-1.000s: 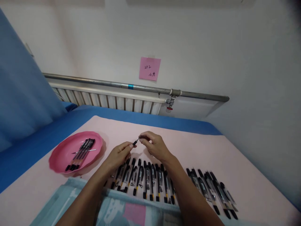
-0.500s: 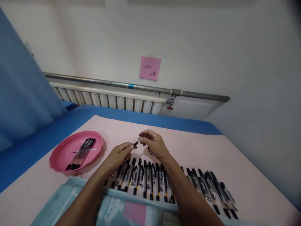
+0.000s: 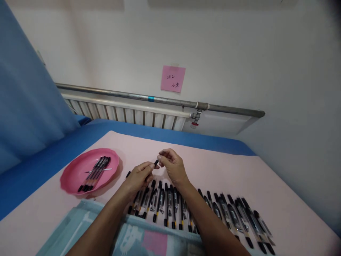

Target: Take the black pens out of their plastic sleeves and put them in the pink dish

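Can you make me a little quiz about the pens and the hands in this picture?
1. True or false: the pink plate has pens lying on it.
2. What do the left hand and right hand grip together? A) a pink note B) a small black pen part C) a metal pipe
3. Fill in: the row of pens lies on the ____ cloth, just below the hands.

Key:
1. True, several dark pens lie there side by side.
2. B, pinched between the fingers of both hands.
3. Pink.
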Demonstrator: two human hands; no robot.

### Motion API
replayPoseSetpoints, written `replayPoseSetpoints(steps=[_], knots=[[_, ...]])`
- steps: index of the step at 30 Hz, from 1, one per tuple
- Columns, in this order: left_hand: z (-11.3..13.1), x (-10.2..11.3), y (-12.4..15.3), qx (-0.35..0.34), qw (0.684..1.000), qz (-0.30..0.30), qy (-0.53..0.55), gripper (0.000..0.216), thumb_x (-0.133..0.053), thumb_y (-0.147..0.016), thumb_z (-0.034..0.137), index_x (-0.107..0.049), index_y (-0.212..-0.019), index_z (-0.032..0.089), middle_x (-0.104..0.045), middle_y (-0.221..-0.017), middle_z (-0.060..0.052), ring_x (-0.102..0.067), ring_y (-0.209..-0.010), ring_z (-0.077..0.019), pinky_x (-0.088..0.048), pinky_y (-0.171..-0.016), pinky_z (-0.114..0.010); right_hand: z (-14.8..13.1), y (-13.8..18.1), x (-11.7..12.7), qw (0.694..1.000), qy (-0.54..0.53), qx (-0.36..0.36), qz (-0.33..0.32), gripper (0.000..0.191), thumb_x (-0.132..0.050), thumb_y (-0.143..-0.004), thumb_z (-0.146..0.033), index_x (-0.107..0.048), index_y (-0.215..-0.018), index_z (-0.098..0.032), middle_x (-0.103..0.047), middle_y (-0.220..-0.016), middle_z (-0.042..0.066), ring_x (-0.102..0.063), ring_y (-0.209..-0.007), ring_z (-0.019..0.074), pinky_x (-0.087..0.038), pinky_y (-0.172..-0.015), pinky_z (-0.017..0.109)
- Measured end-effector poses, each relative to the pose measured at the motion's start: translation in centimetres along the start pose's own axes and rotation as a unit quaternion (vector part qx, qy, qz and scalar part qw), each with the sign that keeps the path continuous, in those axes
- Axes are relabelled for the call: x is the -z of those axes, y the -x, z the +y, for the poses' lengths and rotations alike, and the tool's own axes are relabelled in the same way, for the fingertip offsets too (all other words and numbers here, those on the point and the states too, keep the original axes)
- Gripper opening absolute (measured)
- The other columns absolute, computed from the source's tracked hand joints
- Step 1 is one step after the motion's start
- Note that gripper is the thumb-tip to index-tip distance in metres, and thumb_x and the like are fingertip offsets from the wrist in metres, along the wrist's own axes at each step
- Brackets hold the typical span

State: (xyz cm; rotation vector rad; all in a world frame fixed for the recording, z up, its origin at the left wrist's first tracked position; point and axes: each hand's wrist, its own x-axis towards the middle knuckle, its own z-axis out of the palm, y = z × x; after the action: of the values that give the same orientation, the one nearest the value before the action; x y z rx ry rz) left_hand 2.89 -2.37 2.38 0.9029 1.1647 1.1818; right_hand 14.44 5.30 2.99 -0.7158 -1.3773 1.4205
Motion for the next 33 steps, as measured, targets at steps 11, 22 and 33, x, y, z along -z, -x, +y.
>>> replayPoseSetpoints(steps=[11,22,33], knots=[[0.27,0.12,0.14,-0.015,0.999,-0.021,0.025,0.027,-0.046,-0.08,0.045,-0.051,-0.083,0.019,-0.035,-0.05,0.009,-0.015,-0.034,-0.0013,-0.008,-0.034,-0.015,-0.09,-0.19,0.61,0.986,-0.097,-0.085,-0.106,0.019,-0.062,-0.068,-0.027,-0.065,-0.081,-0.014,-0.058,-0.058,-0.001,-0.054,-0.055,0.01,-0.039,-0.052,0.022],[0.24,-0.06,0.23,-0.017,1.0,-0.009,0.01,0.029,-0.046,-0.08,0.044,-0.053,-0.089,0.018,-0.035,-0.05,0.009,-0.016,-0.035,-0.0014,-0.009,-0.034,-0.015,0.01,-0.29,0.76,0.984,-0.082,-0.117,-0.102,0.02,-0.066,-0.065,-0.029,-0.065,-0.08,-0.015,-0.059,-0.063,-0.001,-0.052,-0.053,0.0093,-0.037,-0.049,0.022],[0.09,-0.08,0.13,-0.025,1.0,0.007,-0.003,0.031,-0.046,-0.08,0.044,-0.054,-0.094,0.017,-0.034,-0.048,0.009,-0.018,-0.034,-0.002,-0.011,-0.033,-0.015,0.02,-0.39,1.05,0.995,0.005,-0.064,-0.077,0.013,-0.066,-0.065,-0.028,-0.066,-0.068,-0.016,-0.058,-0.06,-0.002,-0.046,-0.052,0.0083,-0.035,-0.054,0.024]])
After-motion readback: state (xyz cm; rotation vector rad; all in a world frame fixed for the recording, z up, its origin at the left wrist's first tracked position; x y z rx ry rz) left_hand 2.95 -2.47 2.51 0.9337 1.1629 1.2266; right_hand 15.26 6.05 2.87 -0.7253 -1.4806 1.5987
